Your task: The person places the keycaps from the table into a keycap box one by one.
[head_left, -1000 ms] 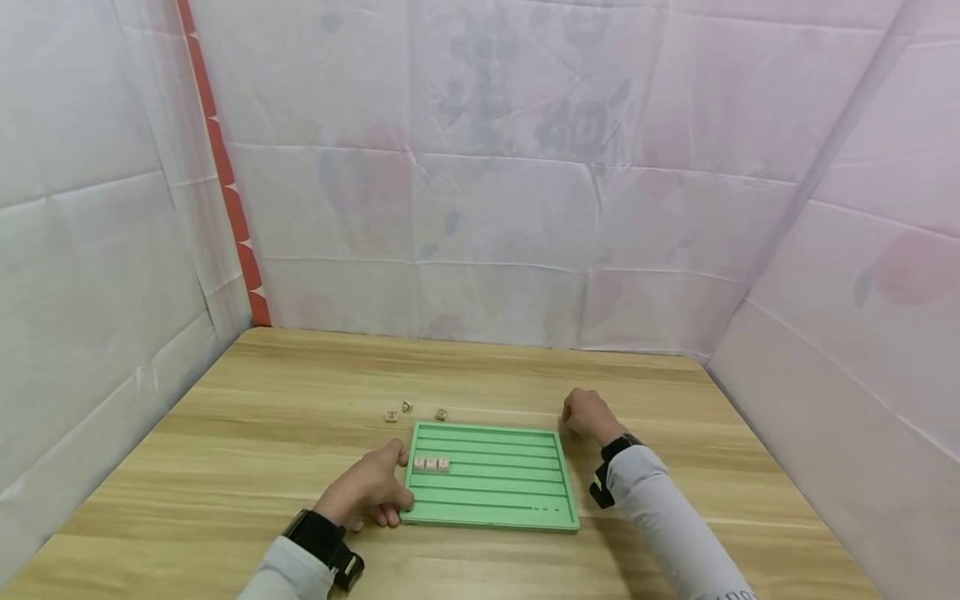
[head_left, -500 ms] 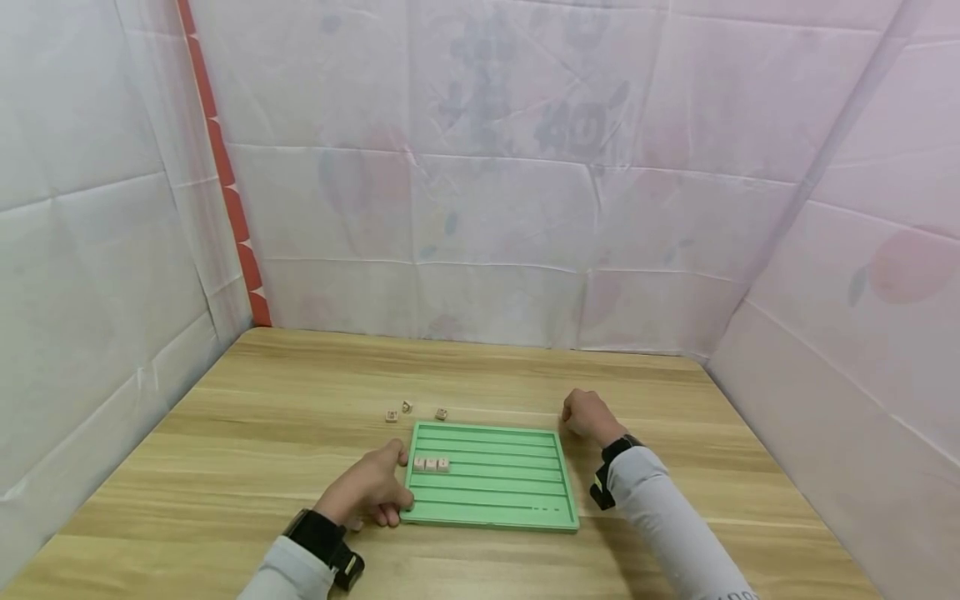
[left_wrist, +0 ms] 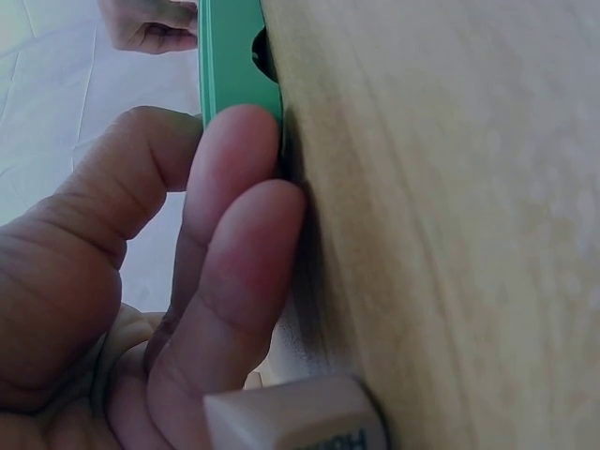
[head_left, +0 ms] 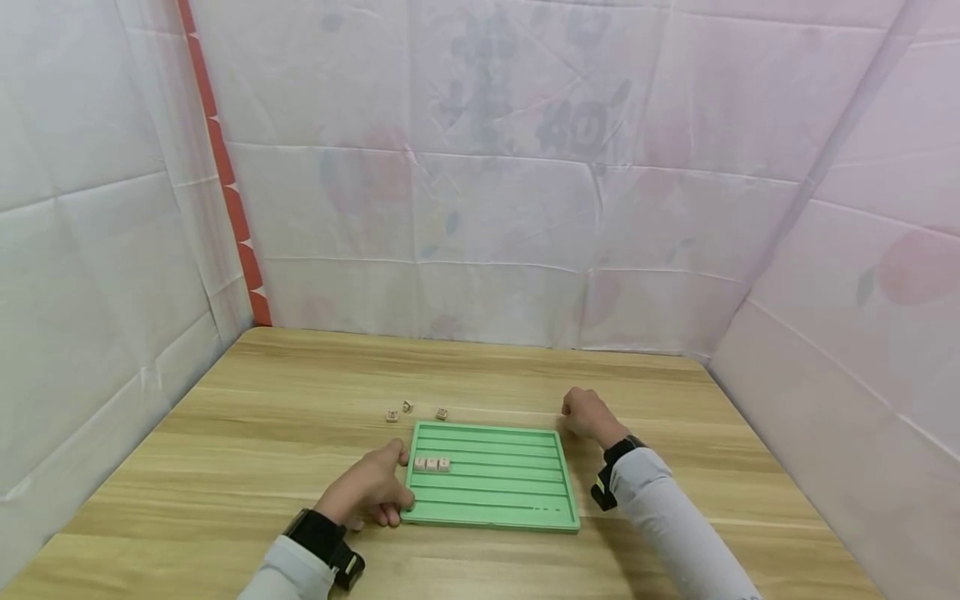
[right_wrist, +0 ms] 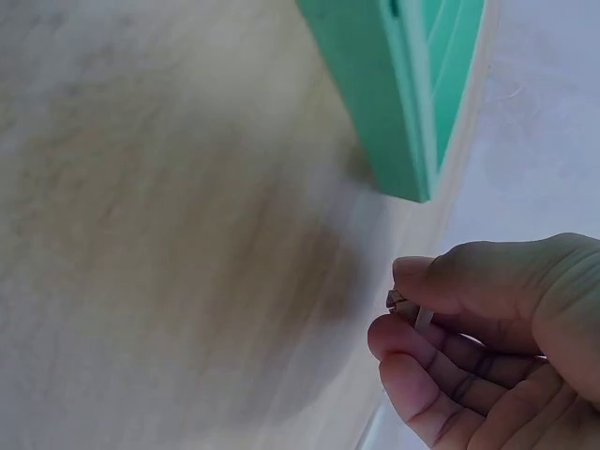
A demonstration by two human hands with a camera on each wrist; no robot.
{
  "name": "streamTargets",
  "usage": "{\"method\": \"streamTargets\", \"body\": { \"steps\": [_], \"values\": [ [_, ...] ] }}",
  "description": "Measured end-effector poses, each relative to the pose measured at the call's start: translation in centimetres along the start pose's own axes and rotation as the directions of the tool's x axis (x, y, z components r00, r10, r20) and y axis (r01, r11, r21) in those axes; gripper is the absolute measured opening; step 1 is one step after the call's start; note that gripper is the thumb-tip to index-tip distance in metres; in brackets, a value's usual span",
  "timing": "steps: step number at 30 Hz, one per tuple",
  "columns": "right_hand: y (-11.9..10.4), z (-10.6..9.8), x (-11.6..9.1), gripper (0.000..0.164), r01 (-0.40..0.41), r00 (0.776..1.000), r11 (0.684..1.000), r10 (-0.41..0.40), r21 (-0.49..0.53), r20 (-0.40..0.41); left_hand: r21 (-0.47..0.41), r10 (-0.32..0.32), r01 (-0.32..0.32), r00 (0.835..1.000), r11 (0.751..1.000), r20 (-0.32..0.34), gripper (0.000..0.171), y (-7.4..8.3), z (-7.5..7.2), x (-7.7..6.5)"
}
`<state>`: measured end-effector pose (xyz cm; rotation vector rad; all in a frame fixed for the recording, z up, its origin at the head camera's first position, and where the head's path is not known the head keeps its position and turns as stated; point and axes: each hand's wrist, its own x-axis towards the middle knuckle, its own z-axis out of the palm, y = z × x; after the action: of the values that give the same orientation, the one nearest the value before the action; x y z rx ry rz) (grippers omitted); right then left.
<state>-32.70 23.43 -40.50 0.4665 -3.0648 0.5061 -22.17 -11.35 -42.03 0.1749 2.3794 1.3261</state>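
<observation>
**Left grip on the tray, right grip pinching a small piece**

Your left grip held the left edge of the green tray between bent thumb and fingers. A lettered block sat right by those fingers, whether held or lying on the counter you could not tell. Just ahead of that grip lay three loose blocks; just right of it, a row of blocks stood in a channel. The tray looked stiff, light and apt to slide, so its edge suited your hold. Farthest right, your right grip pinched a small piece, mostly hidden, seemingly hard, light and easily dropped, best taken by its sides. The tray's raised rim stood in the way, close to that grip's left.
</observation>
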Motion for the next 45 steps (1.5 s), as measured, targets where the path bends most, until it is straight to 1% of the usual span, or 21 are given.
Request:
{"method": "streamTargets", "body": {
  "steps": [2, 6, 11, 14, 17, 21, 24, 25, 28, 36, 41, 45],
  "values": [
    [-0.2, -0.2, 0.0, 0.039, 0.021, 1.000, 1.000, -0.021, 0.002, -0.005, 0.004, 0.000, 0.000, 1.000, 1.000, 0.002, 0.047, 0.0, 0.0, 0.0],
    [-0.6, -0.7, -0.3, 0.042, 0.055, 0.998, 0.998, -0.054, 0.031, -0.018, 0.003, -0.002, 0.002, 1.000, 1.000, 0.005, 0.047, 0.0, 0.0, 0.0],
    [-1.3, -1.4, -0.8, 0.041, 0.083, 0.996, 0.993, -0.081, 0.081, -0.026, 0.001, 0.004, -0.004, 1.000, 1.000, -0.002, 0.047, 0.0, 0.1, -0.1],
    [-1.2, -1.6, -0.9, 0.040, 0.080, 0.997, 0.993, -0.078, 0.084, -0.024, -0.001, 0.007, -0.007, 1.000, 1.000, -0.005, 0.048, 0.0, 0.1, -0.1],
    [-1.0, -1.8, -0.9, 0.038, 0.098, 0.995, 0.992, -0.096, 0.078, -0.031, -0.001, 0.005, -0.005, 1.000, 1.000, -0.003, 0.047, 0.0, 0.1, 0.0],
    [-1.0, -2.0, -1.0, 0.029, 0.111, 0.994, 0.991, -0.109, 0.075, -0.031, 0.004, 0.000, 0.000, 1.000, 1.000, -0.002, 0.047, -0.1, 0.1, 0.0],
    [-1.0, -2.1, -1.1, 0.012, 0.105, 0.994, 0.992, -0.102, 0.071, -0.038, 0.005, 0.007, -0.007, 1.000, 1.000, 0.001, 0.047, -0.1, 0.0, 0.0],
    [-1.0, -2.1, -1.1, 0.009, 0.103, 0.994, 0.992, -0.100, 0.068, -0.040, 0.002, 0.005, -0.005, 1.000, 1.000, 0.001, 0.047, -0.1, 0.0, 0.0],
    [-1.0, -2.1, -1.1, 0.019, 0.101, 0.994, 0.993, -0.097, 0.065, -0.054, -0.008, 0.005, -0.005, 1.000, 1.000, 0.002, 0.047, -0.1, -0.1, -0.1],
    [-1.0, -1.8, -0.9, 0.016, 0.099, 0.993, 0.993, -0.095, 0.060, -0.063, 0.006, 0.024, -0.024, 1.000, 1.000, 0.003, 0.047, -0.1, -0.1, 0.0],
    [-1.0, -1.6, -1.0, 0.017, 0.080, 0.996, 0.993, -0.075, 0.082, -0.057, 0.007, 0.027, -0.027, 1.000, 1.000, 0.000, 0.047, -0.1, 0.0, 0.0],
    [-1.0, -1.5, -1.2, 0.016, 0.089, 0.995, 0.991, -0.083, 0.102, -0.054, 0.002, 0.027, -0.027, 1.000, 1.000, 0.000, 0.047, -0.1, 0.0, 0.0]
  ]
}}
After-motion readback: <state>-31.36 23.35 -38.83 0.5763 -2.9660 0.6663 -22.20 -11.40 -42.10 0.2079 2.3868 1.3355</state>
